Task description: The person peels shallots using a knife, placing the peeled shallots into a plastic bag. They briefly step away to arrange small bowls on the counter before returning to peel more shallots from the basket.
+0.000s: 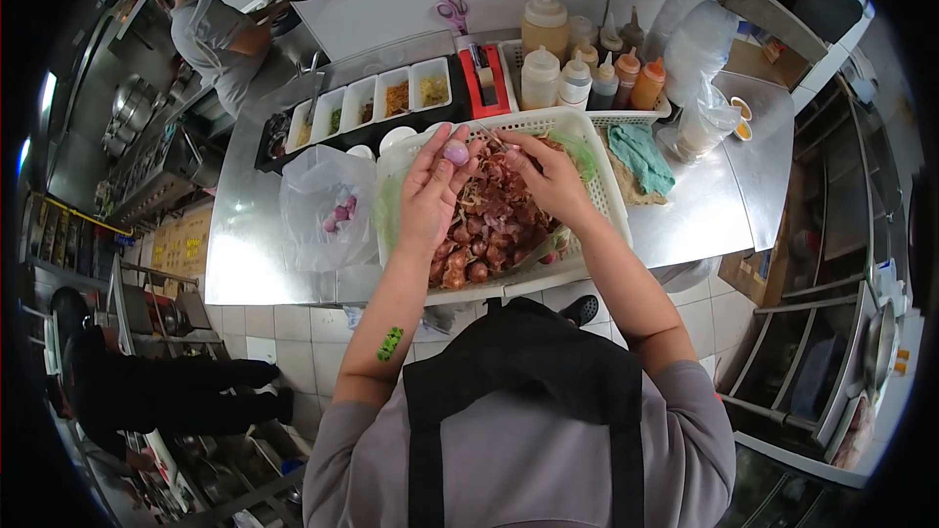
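Observation:
Between the thumb and fingers of my left hand (430, 186) is a peeled, pale purple shallot (456, 152). Close to it on the right, my right hand (553, 176) is closed around a thin, blade-like tool (492, 137), mostly hidden by the fingers. Both hands are over a cream plastic basket (618, 198). Inside it lie unpeeled brown-red shallots (479, 244) and a heap of loose dry skins (504, 186). Left of the basket, a clear plastic bag (305, 220) holds several peeled shallots (340, 213).
Behind the basket stand a row of ingredient trays (396, 98), a red holder (486, 88) with scissors (453, 12), and several sauce bottles (540, 78). A teal cloth (641, 161) lies right. One person (220, 39) stands back left; another in black (147, 381) is at lower left.

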A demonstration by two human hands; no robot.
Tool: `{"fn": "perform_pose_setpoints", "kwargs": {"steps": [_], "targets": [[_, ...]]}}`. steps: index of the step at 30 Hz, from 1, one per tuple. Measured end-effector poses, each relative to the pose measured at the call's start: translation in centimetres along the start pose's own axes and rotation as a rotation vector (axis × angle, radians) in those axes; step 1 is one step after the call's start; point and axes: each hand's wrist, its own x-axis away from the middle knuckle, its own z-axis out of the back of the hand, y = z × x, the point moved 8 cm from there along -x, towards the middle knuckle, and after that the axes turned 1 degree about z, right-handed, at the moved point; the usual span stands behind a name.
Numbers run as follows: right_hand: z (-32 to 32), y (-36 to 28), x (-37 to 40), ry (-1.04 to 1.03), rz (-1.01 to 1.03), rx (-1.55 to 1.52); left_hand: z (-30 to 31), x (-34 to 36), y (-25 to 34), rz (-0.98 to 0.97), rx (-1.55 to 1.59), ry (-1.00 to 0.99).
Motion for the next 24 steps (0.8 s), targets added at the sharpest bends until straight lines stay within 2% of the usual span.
{"fn": "perform_pose_setpoints", "kwargs": {"steps": [3, 5, 7, 9, 12, 13, 15, 16, 17, 18, 19, 21, 22, 23, 24], "targets": [[-0.1, 2.0, -0.1, -0.011, -0.02, 0.322, 1.0, 0.4, 1.3, -0.031, 0.009, 0.015], [-0.1, 1.1, 0.2, -0.027, -0.041, 0.34, 1.0, 1.2, 2.1, 0.032, -0.117, -0.003], [-0.5, 1.5, 0.3, -0.111, -0.132, 0.474, 1.9, 2.5, 3.6, 0.006, -0.171, 0.064], [-1.2, 1.7, 0.3, -0.195, -0.09, 0.52, 4.6, 4.5, 6.0, -0.026, -0.4, 0.28], [-2.3, 2.4, 0.6, -0.307, -0.054, 0.563, 11.8, 7.6, 9.8, -0.134, -0.515, 0.565], [-2.7, 2.6, 0.6, -0.344, -0.047, 0.556, 13.7, 8.0, 10.8, -0.136, -0.517, 0.567], [-2.7, 2.1, 0.0, -0.344, -0.019, 0.562, 17.5, 8.0, 12.7, -0.027, -0.951, 0.666], [-2.8, 1.9, -0.1, -0.347, 0.004, 0.57, 19.6, 7.5, 12.4, -0.023, -0.951, 0.669], [-2.9, 1.9, -0.2, -0.352, 0.0, 0.57, 21.4, 6.4, 12.1, -0.004, -1.156, 0.658], [-2.9, 1.6, -0.5, -0.33, 0.033, 0.628, 21.5, 5.8, 12.5, 0.012, -1.364, 0.638], [-2.7, 1.3, -0.7, -0.304, 0.064, 0.687, 21.9, 5.9, 12.9, 0.013, -1.365, 0.631], [-2.2, 1.6, -0.7, -0.267, 0.077, 0.692, 20.2, 5.4, 13.4, -0.029, -1.809, 0.522], [-1.9, 1.1, -0.6, -0.21, 0.202, 0.726, 17.4, 5.0, 13.9, -0.042, -1.805, 0.49], [-1.5, 0.2, -0.5, -0.154, 0.328, 0.761, 14.4, 5.3, 14.6, 0.123, -1.746, 0.547], [-0.7, -0.8, -0.5, -0.113, 0.26, 0.757, 12.8, 6.0, 14.1, 0.293, -1.681, 0.603]]}}
